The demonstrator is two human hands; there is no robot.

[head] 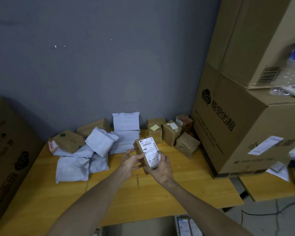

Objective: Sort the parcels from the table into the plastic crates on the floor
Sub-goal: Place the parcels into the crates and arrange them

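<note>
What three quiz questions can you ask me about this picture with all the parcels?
1. True or false: the left hand and the right hand both hold the small brown parcel.
2. What colour are the soft bags piled on the table? A white, B red, C green.
3. Fill the gap: the handwriting on the parcel's label starts with the digit ___.
Key: 1 true; 2 A; 3 is 4.
</note>
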